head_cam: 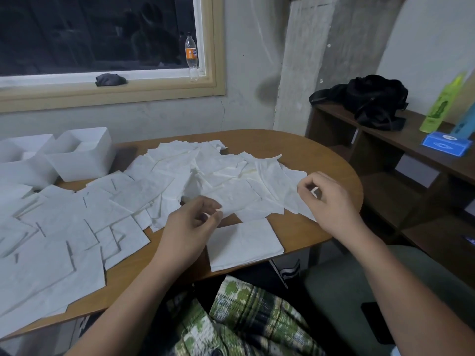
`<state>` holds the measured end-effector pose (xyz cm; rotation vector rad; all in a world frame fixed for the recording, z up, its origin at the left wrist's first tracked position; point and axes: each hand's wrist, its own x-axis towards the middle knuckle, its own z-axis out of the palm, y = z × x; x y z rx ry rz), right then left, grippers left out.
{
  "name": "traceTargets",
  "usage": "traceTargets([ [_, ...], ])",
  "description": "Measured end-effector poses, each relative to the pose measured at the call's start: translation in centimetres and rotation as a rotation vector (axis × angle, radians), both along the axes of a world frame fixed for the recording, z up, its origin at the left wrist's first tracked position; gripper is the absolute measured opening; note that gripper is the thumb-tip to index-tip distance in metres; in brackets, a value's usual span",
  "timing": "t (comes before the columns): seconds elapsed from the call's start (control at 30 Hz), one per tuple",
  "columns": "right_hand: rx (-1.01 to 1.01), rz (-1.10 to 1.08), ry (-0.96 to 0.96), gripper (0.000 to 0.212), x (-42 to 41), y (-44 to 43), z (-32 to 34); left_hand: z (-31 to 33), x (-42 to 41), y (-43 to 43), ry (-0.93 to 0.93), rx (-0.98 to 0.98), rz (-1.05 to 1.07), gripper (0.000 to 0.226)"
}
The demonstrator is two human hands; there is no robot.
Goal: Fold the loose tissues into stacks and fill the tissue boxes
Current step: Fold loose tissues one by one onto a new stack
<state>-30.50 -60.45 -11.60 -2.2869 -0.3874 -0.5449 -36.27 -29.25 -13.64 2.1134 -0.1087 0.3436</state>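
Observation:
Loose white tissues (205,168) lie heaped across the middle of the oval wooden table (321,155), and several more flat tissues (51,240) cover its left side. A squared folded stack (244,242) sits at the near edge between my hands. My left hand (190,227) has its fingers curled and pinches the near edge of a loose tissue (244,199). Over the pile's right edge, my right hand (329,199) pinches a tissue corner between thumb and forefinger. Two white open-topped tissue boxes (82,158) (23,163) stand at the back left.
A dark wooden shelf (385,132) stands to the right of the table, holding a black bag (370,101), a green bottle (442,106) and a blue box (444,143). On the window sill are an orange soda bottle (191,55) and a dark cloth (110,79).

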Motion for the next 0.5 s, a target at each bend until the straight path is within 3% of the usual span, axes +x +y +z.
traceTargets([
  [0.1, 0.069, 0.063, 0.013, 0.019, -0.4, 1.7, 1.0, 1.1, 1.7, -0.6, 0.020, 0.008, -0.073, 0.016],
  [0.27, 0.114, 0.216, 0.071, 0.020, -0.8, 3.8, 1.8, 2.2, 5.6, -1.4, 0.021, 0.064, -0.113, 0.061],
  [0.33, 0.129, 0.244, 0.078, 0.019, -0.9, 4.3, 1.8, 2.4, 6.7, -1.9, 0.021, 0.114, -0.162, 0.069],
  [0.4, 0.136, 0.266, 0.097, 0.018, -0.9, 4.6, 1.6, 2.4, 7.4, -2.3, 0.020, 0.133, -0.205, 0.055],
  [0.5, 0.141, 0.262, 0.140, 0.018, -0.9, 4.8, 1.4, 2.6, 7.8, -2.8, 0.033, 0.085, -0.221, 0.013],
])
